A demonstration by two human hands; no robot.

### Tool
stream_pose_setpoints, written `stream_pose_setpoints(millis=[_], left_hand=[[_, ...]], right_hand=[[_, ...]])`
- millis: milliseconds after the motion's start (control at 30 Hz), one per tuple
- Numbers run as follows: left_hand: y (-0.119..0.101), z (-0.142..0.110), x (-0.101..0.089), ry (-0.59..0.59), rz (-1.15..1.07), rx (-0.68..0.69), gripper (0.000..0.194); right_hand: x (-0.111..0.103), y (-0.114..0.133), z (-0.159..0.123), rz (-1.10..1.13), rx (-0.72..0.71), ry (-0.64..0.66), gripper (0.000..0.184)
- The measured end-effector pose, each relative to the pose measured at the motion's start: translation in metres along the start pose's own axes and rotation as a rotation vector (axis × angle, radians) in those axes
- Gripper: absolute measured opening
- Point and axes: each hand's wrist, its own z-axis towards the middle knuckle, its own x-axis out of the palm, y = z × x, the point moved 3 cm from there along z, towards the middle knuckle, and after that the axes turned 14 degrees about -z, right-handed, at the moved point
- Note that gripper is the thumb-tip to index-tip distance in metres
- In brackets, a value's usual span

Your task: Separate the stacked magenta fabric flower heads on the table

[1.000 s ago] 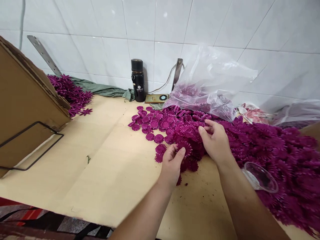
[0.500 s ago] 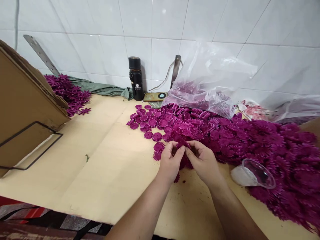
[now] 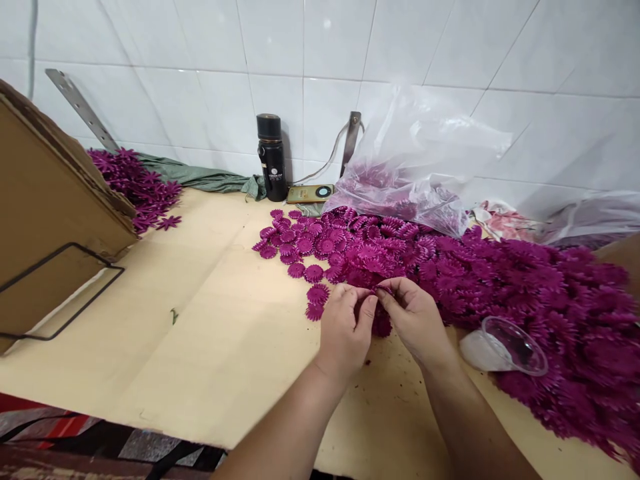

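Fingers (image 3: 345, 293) of the left hand (image 3: 345, 330) are curled, with their tips at the left side of one purple flower piece (image 3: 383, 289); whether they grip it, I cannot tell. The right hand (image 3: 417, 323) pinches this piece between thumb and forefinger, nearly closed, so it is mostly hidden. Just beyond the hands lies a heap of similar pieces (image 3: 370, 253), spreading rightward past a clear cup (image 3: 517, 350). Farther back stands a black bottle (image 3: 273, 163).
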Motion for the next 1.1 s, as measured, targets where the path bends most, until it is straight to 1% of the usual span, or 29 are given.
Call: stream_pose_setpoints(millis=[33, 100, 167, 200, 233, 300, 367, 433, 567, 700, 767, 867, 1000, 1100], left_hand=[[0.0, -0.001, 0.0, -0.01, 0.011, 0.019, 0.013], [0.001, -0.003, -0.001, -0.071, 0.012, 0.038, 0.012], [0.003, -0.004, -0.003, -0.145, -0.011, 0.051, 0.02], [0.003, -0.004, -0.004, -0.158, -0.023, 0.061, 0.022], [0.003, -0.004, -0.004, -0.143, -0.031, 0.078, 0.021], [0.0, -0.004, -0.002, -0.057, -0.021, 0.135, 0.017], [-0.004, -0.004, 0.001, 0.011, 0.008, 0.18, 0.019], [-0.005, -0.004, 0.001, 0.019, 0.033, 0.185, 0.021], [0.0, -0.002, 0.001, -0.01, 0.026, 0.092, 0.018], [0.004, 0.003, 0.002, 0.002, -0.088, 0.007, 0.015], [0.005, 0.005, 0.002, 0.032, -0.134, -0.023, 0.018], [0.007, 0.006, 0.002, 0.05, -0.137, -0.065, 0.018], [0.012, 0.006, -0.002, -0.02, -0.162, -0.106, 0.012], [0.016, 0.007, -0.003, -0.086, -0.233, -0.178, 0.009]], right_hand=[[0.0, 0.001, 0.0, -0.006, 0.004, -0.015, 0.02], [0.0, 0.0, 0.001, -0.018, 0.009, -0.05, 0.021], [-0.001, -0.003, 0.003, -0.031, 0.023, -0.09, 0.025], [-0.002, -0.005, 0.003, -0.037, 0.032, -0.104, 0.027], [-0.003, -0.007, 0.004, -0.043, 0.042, -0.111, 0.029], [-0.003, -0.01, 0.004, -0.06, 0.046, -0.112, 0.031], [-0.003, -0.011, 0.002, -0.088, 0.031, -0.111, 0.031], [-0.001, -0.008, 0.001, -0.117, 0.018, -0.106, 0.031], [0.001, -0.003, -0.001, -0.16, 0.006, -0.076, 0.036], [0.0, -0.002, -0.001, -0.181, 0.004, -0.056, 0.038], [-0.001, -0.002, -0.002, -0.139, 0.011, -0.056, 0.037], [-0.001, -0.003, -0.005, -0.052, 0.021, -0.025, 0.032], [0.002, -0.002, -0.012, 0.017, 0.0, 0.098, 0.026], [0.006, -0.001, -0.015, 0.041, -0.013, 0.148, 0.023]])
